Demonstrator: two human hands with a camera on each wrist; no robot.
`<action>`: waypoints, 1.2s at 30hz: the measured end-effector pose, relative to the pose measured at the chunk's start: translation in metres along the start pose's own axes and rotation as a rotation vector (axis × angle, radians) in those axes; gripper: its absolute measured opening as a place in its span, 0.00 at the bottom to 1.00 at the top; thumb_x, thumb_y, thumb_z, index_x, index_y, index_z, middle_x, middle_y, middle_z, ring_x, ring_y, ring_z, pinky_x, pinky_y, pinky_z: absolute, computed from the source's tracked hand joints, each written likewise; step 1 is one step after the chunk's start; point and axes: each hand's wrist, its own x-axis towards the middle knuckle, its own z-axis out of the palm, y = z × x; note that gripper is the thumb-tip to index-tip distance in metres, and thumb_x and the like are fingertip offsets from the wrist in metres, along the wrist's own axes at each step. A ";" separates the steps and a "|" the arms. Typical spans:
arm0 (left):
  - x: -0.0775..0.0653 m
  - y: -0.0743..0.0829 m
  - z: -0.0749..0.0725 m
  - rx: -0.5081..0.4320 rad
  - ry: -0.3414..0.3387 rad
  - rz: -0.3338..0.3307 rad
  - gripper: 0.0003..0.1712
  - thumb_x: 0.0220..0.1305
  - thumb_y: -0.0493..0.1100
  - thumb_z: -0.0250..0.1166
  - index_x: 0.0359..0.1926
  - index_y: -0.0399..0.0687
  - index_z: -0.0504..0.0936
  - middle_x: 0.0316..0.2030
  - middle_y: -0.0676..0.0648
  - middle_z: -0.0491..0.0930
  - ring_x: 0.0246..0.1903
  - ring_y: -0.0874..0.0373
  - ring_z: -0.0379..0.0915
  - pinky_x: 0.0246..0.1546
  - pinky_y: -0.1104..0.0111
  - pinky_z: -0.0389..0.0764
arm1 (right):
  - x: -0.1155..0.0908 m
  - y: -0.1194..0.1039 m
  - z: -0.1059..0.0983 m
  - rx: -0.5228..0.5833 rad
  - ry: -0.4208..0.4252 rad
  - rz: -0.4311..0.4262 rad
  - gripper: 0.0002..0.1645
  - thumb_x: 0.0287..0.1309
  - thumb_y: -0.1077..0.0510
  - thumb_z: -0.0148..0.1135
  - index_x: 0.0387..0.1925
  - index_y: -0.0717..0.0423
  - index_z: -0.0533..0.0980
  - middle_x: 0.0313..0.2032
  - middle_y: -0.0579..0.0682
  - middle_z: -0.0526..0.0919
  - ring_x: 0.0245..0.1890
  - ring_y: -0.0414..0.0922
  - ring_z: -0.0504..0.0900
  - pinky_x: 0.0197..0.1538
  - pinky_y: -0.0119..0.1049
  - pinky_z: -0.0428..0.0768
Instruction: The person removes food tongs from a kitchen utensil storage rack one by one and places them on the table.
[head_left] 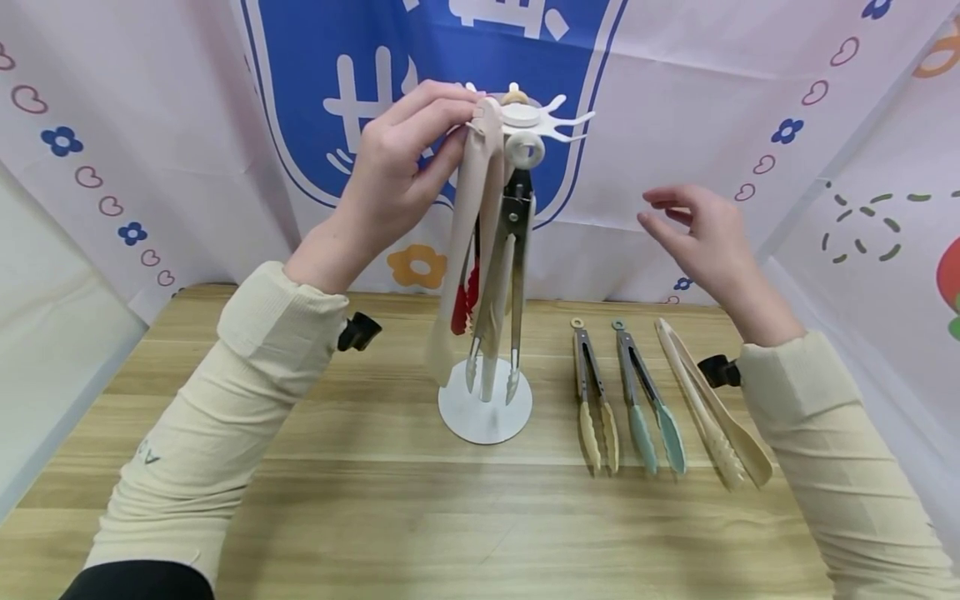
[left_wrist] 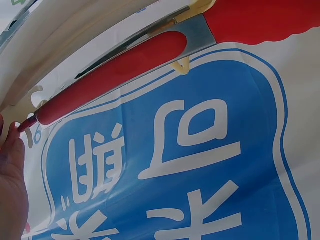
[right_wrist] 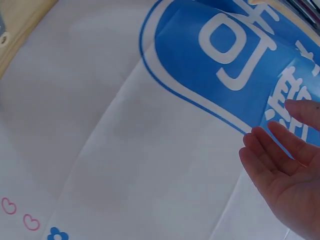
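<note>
left hand, top middle, pinches pale tongs | tongs point long-ways down, beside its right | right hand, farther right, loose, empty

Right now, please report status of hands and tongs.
Left hand pinches beige tongs at rack top. Right hand empty, raised. Red tongs hang close behind.

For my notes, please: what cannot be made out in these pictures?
- Head: upper part of the red tongs, mostly hidden behind the cream tongs in the left hand.
- Left wrist: their red tips, cut off by the right edge.
- Head: top of the blue sign, cut off above.
- Right wrist: part of the right hand, cut off rightward.
</note>
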 end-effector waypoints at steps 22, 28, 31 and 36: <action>0.000 0.000 0.000 -0.005 0.000 -0.006 0.10 0.64 0.31 0.53 0.42 0.29 0.78 0.43 0.38 0.77 0.47 0.51 0.72 0.53 0.71 0.71 | 0.023 -0.056 -0.005 0.221 0.311 -0.232 0.18 0.53 0.65 0.62 0.47 0.66 0.75 0.47 0.54 0.78 0.49 0.40 0.75 0.55 0.32 0.72; 0.000 0.000 0.000 -0.014 0.002 -0.008 0.10 0.63 0.31 0.53 0.41 0.29 0.78 0.43 0.38 0.77 0.48 0.51 0.72 0.54 0.70 0.71 | 0.026 -0.072 -0.004 0.265 0.336 -0.248 0.16 0.54 0.66 0.60 0.46 0.66 0.75 0.47 0.54 0.78 0.50 0.40 0.74 0.56 0.32 0.72; 0.000 0.000 0.000 -0.013 0.002 -0.010 0.10 0.64 0.31 0.53 0.41 0.29 0.78 0.43 0.38 0.77 0.47 0.51 0.72 0.53 0.71 0.71 | 0.028 -0.080 -0.002 0.282 0.340 -0.268 0.16 0.55 0.66 0.59 0.46 0.67 0.75 0.47 0.54 0.78 0.50 0.41 0.74 0.57 0.32 0.71; 0.000 0.000 0.000 -0.008 -0.001 -0.008 0.10 0.64 0.31 0.53 0.42 0.28 0.78 0.43 0.37 0.77 0.48 0.51 0.72 0.53 0.71 0.71 | 0.031 -0.091 0.002 0.298 0.360 -0.356 0.15 0.54 0.68 0.59 0.45 0.68 0.76 0.46 0.55 0.79 0.49 0.40 0.75 0.56 0.33 0.72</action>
